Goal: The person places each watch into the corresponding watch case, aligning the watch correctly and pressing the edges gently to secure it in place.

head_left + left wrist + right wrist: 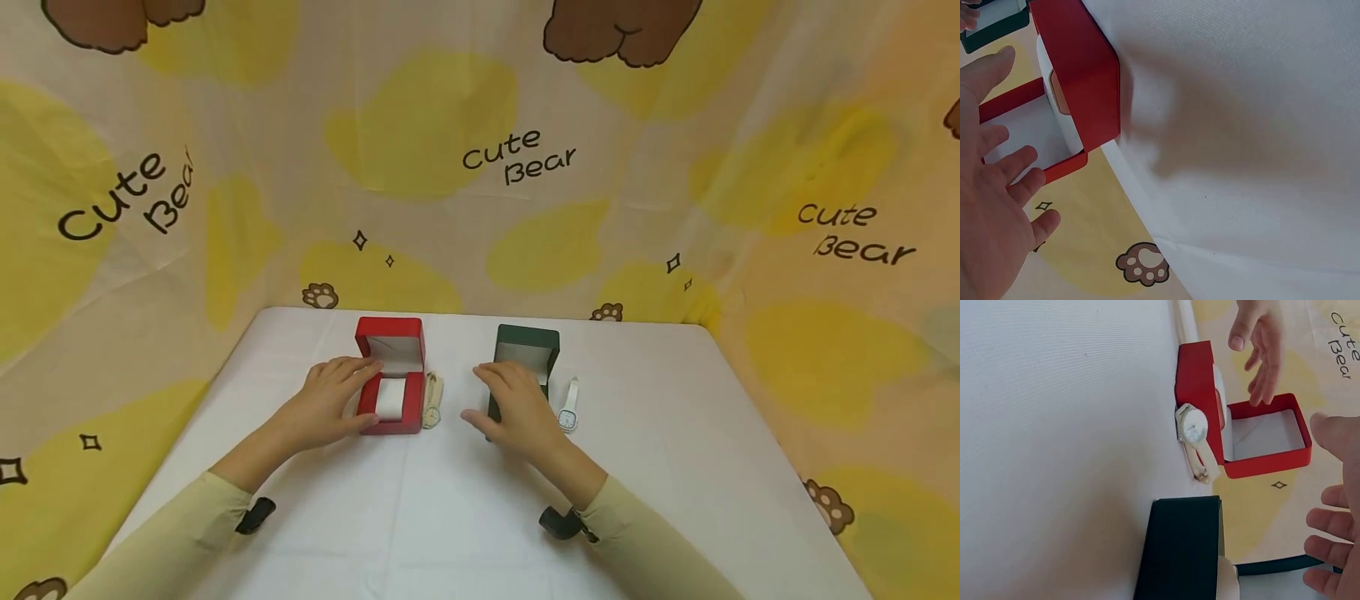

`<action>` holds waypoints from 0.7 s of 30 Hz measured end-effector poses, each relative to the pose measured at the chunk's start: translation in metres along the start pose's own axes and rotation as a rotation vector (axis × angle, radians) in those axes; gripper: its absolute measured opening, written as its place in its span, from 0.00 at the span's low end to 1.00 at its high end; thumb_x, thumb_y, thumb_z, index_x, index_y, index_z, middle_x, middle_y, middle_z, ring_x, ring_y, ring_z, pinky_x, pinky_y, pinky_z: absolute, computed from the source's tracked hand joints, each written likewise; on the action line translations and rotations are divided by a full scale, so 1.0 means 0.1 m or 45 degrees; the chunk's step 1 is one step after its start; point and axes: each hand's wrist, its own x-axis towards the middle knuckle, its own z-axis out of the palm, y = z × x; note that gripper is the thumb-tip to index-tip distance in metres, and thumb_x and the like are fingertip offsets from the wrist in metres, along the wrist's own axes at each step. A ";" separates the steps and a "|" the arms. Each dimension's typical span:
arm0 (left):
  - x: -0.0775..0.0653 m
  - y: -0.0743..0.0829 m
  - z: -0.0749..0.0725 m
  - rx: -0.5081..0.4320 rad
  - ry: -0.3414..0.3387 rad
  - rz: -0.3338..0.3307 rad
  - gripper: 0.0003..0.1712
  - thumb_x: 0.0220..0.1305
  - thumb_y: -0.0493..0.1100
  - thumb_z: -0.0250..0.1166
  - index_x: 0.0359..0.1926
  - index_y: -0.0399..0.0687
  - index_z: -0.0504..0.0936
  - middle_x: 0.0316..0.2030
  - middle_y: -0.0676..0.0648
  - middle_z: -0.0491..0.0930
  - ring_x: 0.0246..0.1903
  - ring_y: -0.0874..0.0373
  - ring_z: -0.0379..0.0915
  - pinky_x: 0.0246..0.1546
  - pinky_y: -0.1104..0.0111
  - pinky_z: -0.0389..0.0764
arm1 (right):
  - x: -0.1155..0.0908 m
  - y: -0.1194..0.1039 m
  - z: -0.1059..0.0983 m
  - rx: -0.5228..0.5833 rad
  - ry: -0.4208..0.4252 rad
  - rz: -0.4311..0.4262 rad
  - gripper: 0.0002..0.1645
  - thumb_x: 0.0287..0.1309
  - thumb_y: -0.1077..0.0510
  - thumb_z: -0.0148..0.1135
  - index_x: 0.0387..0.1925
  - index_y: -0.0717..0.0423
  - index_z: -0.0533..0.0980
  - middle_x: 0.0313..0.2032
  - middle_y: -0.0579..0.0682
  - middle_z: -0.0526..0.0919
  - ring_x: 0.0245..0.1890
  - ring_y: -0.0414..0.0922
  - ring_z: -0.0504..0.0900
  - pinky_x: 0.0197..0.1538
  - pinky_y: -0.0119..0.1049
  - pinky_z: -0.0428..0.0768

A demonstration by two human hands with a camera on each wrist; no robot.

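Note:
A red watch box (414, 410) stands on the table with its lid up and a white cushion (390, 400) inside. My left hand (326, 408) hovers at its left side, fingers spread and holding nothing. Just right of the red box lies a watch with a cream strap (432, 407), its dial seen close in the right wrist view. Farther right is a dark green box (531, 335), lid also raised. My right hand (519, 410), its fingers apart and nothing in them, covers much of the green box in the head view. Beside that box lies a white-strapped watch (568, 417).
A white cloth covers the table (420, 525). Printed fabric (420, 125) hangs behind it and along both sides. Small black devices (256, 516) sit at both wrists, by the sleeve cuffs.

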 end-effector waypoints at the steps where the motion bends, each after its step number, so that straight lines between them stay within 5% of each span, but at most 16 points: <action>1: 0.00 0.01 0.01 -0.002 0.001 0.002 0.50 0.59 0.57 0.75 0.76 0.47 0.64 0.72 0.39 0.66 0.71 0.39 0.56 0.68 0.38 0.55 | 0.00 -0.01 0.01 0.002 -0.002 0.006 0.40 0.61 0.36 0.70 0.67 0.54 0.74 0.63 0.50 0.79 0.66 0.51 0.73 0.71 0.53 0.68; 21: 0.07 0.08 0.07 0.003 -0.018 -0.027 0.47 0.60 0.54 0.75 0.75 0.47 0.66 0.70 0.38 0.68 0.70 0.39 0.59 0.66 0.38 0.60 | 0.19 -0.16 0.16 -0.008 -0.130 0.089 0.36 0.62 0.36 0.68 0.64 0.52 0.77 0.60 0.49 0.80 0.64 0.49 0.73 0.69 0.50 0.70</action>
